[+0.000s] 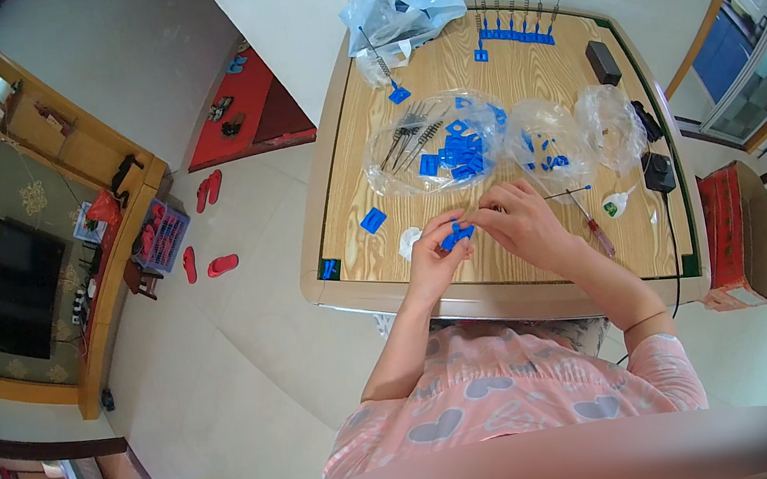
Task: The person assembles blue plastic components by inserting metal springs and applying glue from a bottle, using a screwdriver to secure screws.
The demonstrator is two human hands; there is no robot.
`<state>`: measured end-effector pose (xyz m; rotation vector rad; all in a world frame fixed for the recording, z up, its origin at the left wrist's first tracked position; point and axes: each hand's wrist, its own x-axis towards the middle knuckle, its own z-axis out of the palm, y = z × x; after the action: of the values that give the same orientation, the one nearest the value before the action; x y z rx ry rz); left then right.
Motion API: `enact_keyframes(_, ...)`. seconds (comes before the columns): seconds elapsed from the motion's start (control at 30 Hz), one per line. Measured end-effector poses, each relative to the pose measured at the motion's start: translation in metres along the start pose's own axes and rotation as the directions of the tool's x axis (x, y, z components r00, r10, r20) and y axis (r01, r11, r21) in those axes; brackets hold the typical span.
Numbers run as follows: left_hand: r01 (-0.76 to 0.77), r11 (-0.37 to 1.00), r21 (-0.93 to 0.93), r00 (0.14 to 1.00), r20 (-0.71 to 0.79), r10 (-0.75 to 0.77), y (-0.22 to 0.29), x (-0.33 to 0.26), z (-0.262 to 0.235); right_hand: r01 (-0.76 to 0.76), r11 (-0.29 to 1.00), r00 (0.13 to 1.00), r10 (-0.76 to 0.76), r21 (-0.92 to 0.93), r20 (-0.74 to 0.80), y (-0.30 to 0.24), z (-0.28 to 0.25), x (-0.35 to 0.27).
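Near the table's front edge, my left hand (438,257) is closed on a small blue plastic piece (456,235). My right hand (525,222) is closed in a pinch just beside that piece; what its fingertips grip is too small to make out. A thin dark rod with a blue tip (576,190) sticks out to the right from behind my right hand, and its other end is hidden. To the left of my left hand lies a flat blue square plate (373,220). A white crumpled scrap (409,243) rests next to my left wrist.
Clear bags hold blue plates (461,152), dark springs on rods (410,136) and small blue parts (543,150). Upright spring rods on blue bases (516,33) stand in a row at the back. A screwdriver (601,236), black box (604,62) and black adapter (657,172) lie right.
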<state>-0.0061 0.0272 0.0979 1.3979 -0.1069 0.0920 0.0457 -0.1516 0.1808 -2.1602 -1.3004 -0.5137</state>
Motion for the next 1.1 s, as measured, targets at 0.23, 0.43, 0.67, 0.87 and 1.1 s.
enact_keyframes(0.23, -0.041, 0.999, 0.008, 0.997, -0.062, 0.041, 0.005, 0.001, 0.004, -0.277, 0.847, 0.95, 0.313, 0.454, -0.005, -0.01, -0.01, 0.003)
enact_keyframes(0.43, 0.008, 1.0, -0.011, 0.998, -0.065, -0.008, -0.004, 0.001, -0.004, -0.44, 0.625, 0.875, 0.46, 0.644, 0.151, 0.009, -0.002, -0.009)
enact_keyframes(0.67, 0.071, 0.993, -0.098, 0.994, -0.072, -0.078, -0.004, 0.003, -0.011, -0.473, 0.082, 0.745, 0.57, 0.877, 0.348, 0.025, 0.007, -0.018)
enact_keyframes(0.87, 0.075, 0.997, -0.035, 0.997, -0.026, -0.075, 0.0, 0.003, -0.021, -0.411, 0.006, 0.788, 0.505, 0.912, 0.352, 0.025, 0.007, -0.026)
enact_keyframes(1.1, 0.091, 0.964, -0.25, 0.996, 0.01, -0.091, 0.022, 0.0, -0.019, -0.235, -0.133, 0.823, 0.5, 0.963, 0.27, 0.022, 0.009, -0.034)
